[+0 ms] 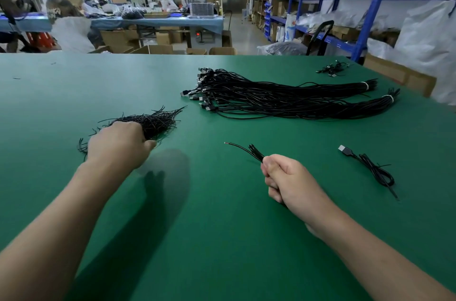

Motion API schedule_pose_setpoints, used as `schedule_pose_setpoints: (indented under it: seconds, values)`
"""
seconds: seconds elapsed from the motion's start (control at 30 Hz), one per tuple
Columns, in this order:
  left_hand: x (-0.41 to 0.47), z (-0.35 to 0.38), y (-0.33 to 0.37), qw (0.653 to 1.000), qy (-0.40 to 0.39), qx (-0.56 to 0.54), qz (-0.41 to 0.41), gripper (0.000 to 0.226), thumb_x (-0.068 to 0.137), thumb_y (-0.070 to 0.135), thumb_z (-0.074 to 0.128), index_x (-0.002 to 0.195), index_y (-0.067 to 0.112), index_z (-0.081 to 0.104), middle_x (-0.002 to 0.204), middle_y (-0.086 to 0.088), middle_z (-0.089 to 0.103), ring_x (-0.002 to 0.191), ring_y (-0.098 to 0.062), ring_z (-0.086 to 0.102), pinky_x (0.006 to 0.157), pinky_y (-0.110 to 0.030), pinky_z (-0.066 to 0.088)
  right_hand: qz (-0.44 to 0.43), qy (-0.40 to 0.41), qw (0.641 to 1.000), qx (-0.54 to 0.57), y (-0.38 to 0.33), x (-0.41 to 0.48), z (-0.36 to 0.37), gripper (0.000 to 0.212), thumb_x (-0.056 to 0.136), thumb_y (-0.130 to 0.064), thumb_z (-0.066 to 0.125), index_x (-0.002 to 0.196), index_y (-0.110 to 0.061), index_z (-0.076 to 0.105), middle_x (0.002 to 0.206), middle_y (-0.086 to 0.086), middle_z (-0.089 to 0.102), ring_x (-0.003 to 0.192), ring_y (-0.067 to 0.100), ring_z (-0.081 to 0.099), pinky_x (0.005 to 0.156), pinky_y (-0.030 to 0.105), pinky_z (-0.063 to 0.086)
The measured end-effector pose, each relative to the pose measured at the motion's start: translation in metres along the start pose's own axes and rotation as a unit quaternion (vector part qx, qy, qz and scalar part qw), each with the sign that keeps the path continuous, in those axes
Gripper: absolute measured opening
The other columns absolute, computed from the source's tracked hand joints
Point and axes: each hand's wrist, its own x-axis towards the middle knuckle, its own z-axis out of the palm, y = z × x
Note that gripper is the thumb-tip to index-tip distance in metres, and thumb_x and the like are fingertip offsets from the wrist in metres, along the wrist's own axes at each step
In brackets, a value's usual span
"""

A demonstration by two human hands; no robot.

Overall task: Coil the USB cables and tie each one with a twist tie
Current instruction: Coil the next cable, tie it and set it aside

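Left hand [121, 144] reaches into the twist tie pile [150, 123], fingers hidden, probably pinching one. Right hand [291, 183] fists a coiled USB cable [249, 151], ends poking past its knuckles, ready for tying. Right of it lies a tied cable [372, 168].

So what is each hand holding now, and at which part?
The right hand is closed around a coiled cable, holding its folded loops; one bare end sticks out. The left hand rests on the twist tie pile; a grip cannot be told.
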Motion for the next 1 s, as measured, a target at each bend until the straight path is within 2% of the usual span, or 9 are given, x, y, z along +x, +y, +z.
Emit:
schedule_pose_setpoints:
  seconds: [0.17, 0.4, 0.47, 0.57, 0.67, 0.73, 0.87, 0.93, 1.0]
  values:
    - [-0.001, 0.012, -0.018, 0.998, -0.016, -0.003, -0.057, 0.033, 0.088, 0.051, 0.070, 0.079, 0.019, 0.070, 0.081, -0.005, 0.060, 0.079, -0.030, 0.059, 0.067, -0.030, 0.043, -0.004, 0.008, 1.000, -0.023, 0.001, -0.001, 0.001, 0.038, 0.108, -0.032, 0.038, 0.081, -0.007, 0.043, 0.065, -0.004, 0.037, 0.057, 0.017, 0.037, 0.053, 0.023, 0.032]
    - [-0.003, 0.018, -0.027, 0.997, 0.019, -0.051, -0.055, 0.016, 0.090, 0.038, 0.072, 0.077, 0.029, 0.068, 0.077, -0.003, 0.058, 0.076, -0.031, 0.054, 0.066, -0.031, 0.043, -0.031, 0.007, 0.998, -0.048, -0.001, -0.002, 0.001, 0.037, 0.108, -0.031, 0.039, 0.083, -0.004, 0.045, 0.065, -0.004, 0.039, 0.057, 0.017, 0.039, 0.058, 0.032, 0.034]
    - [-0.008, 0.017, -0.019, 0.995, 0.071, -0.075, -0.008, 0.016, 0.092, 0.041, 0.068, 0.088, 0.027, 0.070, 0.083, -0.004, 0.063, 0.075, -0.028, 0.053, 0.066, -0.033, 0.044, -0.060, 0.005, 0.994, -0.095, -0.002, -0.002, 0.001, 0.038, 0.107, -0.034, 0.041, 0.082, -0.006, 0.045, 0.063, -0.003, 0.039, 0.058, 0.017, 0.037, 0.058, 0.036, 0.032]
    - [-0.029, 0.005, 0.016, 0.945, 0.128, -0.227, 0.196, 0.024, 0.098, 0.043, 0.057, 0.105, 0.026, 0.072, 0.102, 0.004, 0.068, 0.086, -0.019, 0.061, 0.078, -0.035, 0.050, -0.111, 0.009, 0.968, -0.225, -0.002, -0.004, 0.002, 0.037, 0.105, -0.042, 0.040, 0.076, -0.020, 0.041, 0.059, -0.007, 0.041, 0.055, 0.015, 0.036, 0.056, 0.036, 0.031]
    - [-0.050, -0.007, 0.063, 0.881, 0.026, -0.288, 0.374, 0.043, 0.102, 0.046, 0.040, 0.117, 0.024, 0.073, 0.116, 0.005, 0.066, 0.107, -0.012, 0.061, 0.098, -0.032, 0.046, -0.151, 0.016, 0.923, -0.354, -0.003, -0.005, 0.005, 0.029, 0.104, -0.047, 0.036, 0.085, -0.026, 0.042, 0.069, -0.010, 0.049, 0.066, 0.014, 0.047, 0.061, 0.036, 0.039]
    - [-0.057, -0.007, 0.085, 0.878, -0.065, -0.224, 0.419, 0.045, 0.105, 0.046, 0.035, 0.111, 0.024, 0.073, 0.108, 0.004, 0.069, 0.103, -0.014, 0.062, 0.096, -0.036, 0.047, -0.175, 0.008, 0.890, -0.420, -0.004, -0.005, 0.004, 0.027, 0.103, -0.048, 0.032, 0.092, -0.028, 0.046, 0.082, -0.012, 0.053, 0.079, 0.018, 0.054, 0.073, 0.038, 0.043]
    - [-0.057, 0.000, 0.098, 0.847, -0.274, -0.251, 0.381, 0.038, 0.107, 0.043, 0.040, 0.089, 0.023, 0.067, 0.073, 0.013, 0.067, 0.067, -0.005, 0.058, 0.072, -0.023, 0.049, -0.193, -0.026, 0.842, -0.504, -0.008, -0.001, -0.005, 0.030, 0.103, -0.051, 0.027, 0.098, -0.032, 0.049, 0.090, -0.014, 0.050, 0.094, 0.013, 0.053, 0.088, 0.033, 0.036]
    - [-0.059, 0.003, 0.096, 0.827, -0.296, -0.294, 0.376, 0.034, 0.107, 0.039, 0.043, 0.086, 0.025, 0.066, 0.062, 0.017, 0.057, 0.061, -0.006, 0.049, 0.066, -0.021, 0.043, -0.176, -0.037, 0.811, -0.557, -0.009, 0.001, -0.009, 0.043, 0.100, -0.057, 0.016, 0.109, -0.036, 0.052, 0.099, -0.015, 0.053, 0.104, 0.009, 0.048, 0.096, 0.031, 0.031]
    - [-0.063, 0.006, 0.093, 0.806, -0.312, -0.337, 0.374, 0.032, 0.107, 0.035, 0.044, 0.083, 0.025, 0.064, 0.060, 0.016, 0.050, 0.062, -0.007, 0.044, 0.066, -0.022, 0.039, -0.174, -0.049, 0.800, -0.572, -0.012, 0.003, -0.011, 0.054, 0.097, -0.061, 0.010, 0.116, -0.038, 0.055, 0.107, -0.017, 0.055, 0.112, 0.008, 0.045, 0.103, 0.031, 0.026]
